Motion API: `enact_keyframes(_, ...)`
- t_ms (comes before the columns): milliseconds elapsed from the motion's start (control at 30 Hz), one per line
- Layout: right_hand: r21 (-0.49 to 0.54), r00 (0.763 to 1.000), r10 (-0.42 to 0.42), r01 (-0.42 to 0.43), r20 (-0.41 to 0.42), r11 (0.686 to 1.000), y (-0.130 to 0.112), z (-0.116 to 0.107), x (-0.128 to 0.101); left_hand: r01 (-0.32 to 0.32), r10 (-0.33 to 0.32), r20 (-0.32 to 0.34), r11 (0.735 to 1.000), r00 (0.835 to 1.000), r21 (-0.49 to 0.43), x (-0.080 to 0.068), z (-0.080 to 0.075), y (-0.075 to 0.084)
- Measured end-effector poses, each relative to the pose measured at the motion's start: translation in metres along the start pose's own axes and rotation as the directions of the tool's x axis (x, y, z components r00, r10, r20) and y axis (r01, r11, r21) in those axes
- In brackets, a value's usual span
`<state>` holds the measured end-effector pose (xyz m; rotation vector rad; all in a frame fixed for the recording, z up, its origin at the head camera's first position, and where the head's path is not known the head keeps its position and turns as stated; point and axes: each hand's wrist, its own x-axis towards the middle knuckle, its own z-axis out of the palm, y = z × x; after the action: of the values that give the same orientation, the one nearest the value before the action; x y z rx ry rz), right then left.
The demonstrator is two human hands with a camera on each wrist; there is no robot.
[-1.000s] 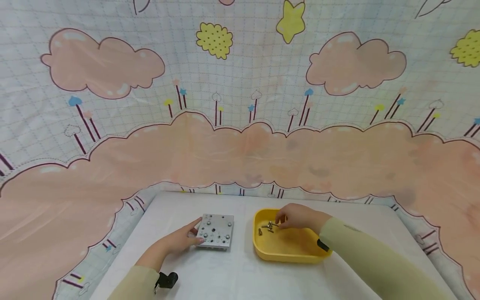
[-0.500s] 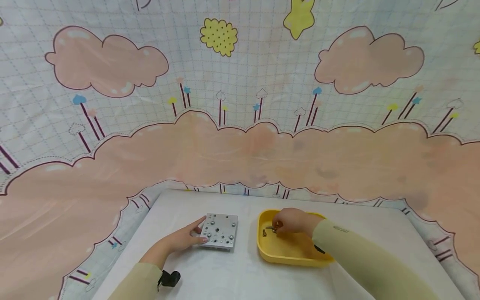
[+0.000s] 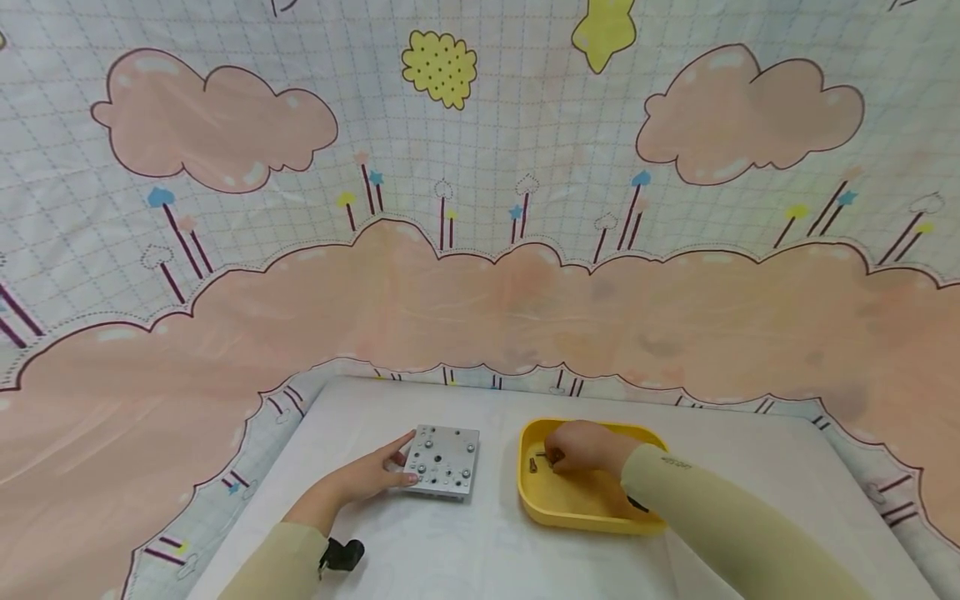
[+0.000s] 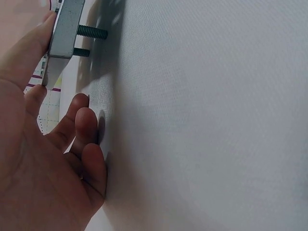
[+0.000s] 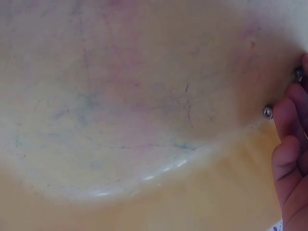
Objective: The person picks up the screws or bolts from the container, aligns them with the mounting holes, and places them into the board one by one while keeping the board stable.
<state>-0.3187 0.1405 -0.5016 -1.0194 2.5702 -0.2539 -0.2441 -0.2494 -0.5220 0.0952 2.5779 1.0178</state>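
White-covered table [image 3: 495, 558] carries a drilled metal plate [image 3: 444, 459] left of centre, standing on its screws, and a yellow tray [image 3: 592, 517] just right.

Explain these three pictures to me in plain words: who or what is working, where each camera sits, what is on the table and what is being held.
A person works with bare hands, wearing three cameras. The wide picture comes from the head and looks down at a white table. There the left hand steadies a grey metal plate that has screws in it. The right hand reaches into a yellow tray and curls its fingers over small screws; whether it grips one is unclear. The left wrist camera shows the plate's edge with threaded screw ends poking out below. The right wrist camera shows the tray's inside up close.
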Motion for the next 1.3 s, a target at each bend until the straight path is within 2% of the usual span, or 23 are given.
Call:
enact_keyframes(233, -0.004, 1.0, -0.005, 0.005, 0.01, 1.0, -0.004, 0.002, 0.003, -0.001, 0.001, -0.004, 1.0, 1.0, 0.014, 0.001, 0.0, -0.002)
enact_keyframes(500, -0.025, 0.999, -0.047, 0.047, 0.009, 0.999, -0.009, 0.0, 0.003, 0.003, -0.002, -0.001, 1.0, 1.0, 0.018, 0.003, 0.001, -0.003)
enact_keyframes(633, -0.02, 0.999, -0.034, 0.035, 0.005, 0.999, -0.008, 0.001, 0.002, -0.001, 0.001, 0.008, 1.0, 1.0, 0.01, 0.003, 0.0, -0.003)
enact_keyframes(933, 0.112, 0.999, 0.01, -0.004, -0.048, 0.994, -0.012, -0.007, -0.008, -0.008, 0.008, 0.004, 1.0, 1.0, 0.01, 0.001, -0.001, -0.002)
enact_keyframes(1000, 0.167, 0.998, 0.027, -0.018, -0.056, 0.986, -0.013, -0.01, -0.011, -0.009, 0.009, 0.006, 1.0, 1.0, 0.008, 0.0, -0.001, -0.002)
enact_keyframes(1100, 0.258, 0.996, 0.058, -0.039, -0.066, 0.965, -0.013, -0.014, -0.016, -0.011, 0.011, 0.01, 1.0, 1.0, 0.009, 0.001, -0.002, -0.002)
enact_keyframes(1300, 0.435, 0.991, 0.089, -0.035, -0.104, 0.9, -0.013, -0.022, -0.023, -0.017, 0.016, 0.017, 1.0, 1.0, 0.015, 0.001, -0.002, -0.002)
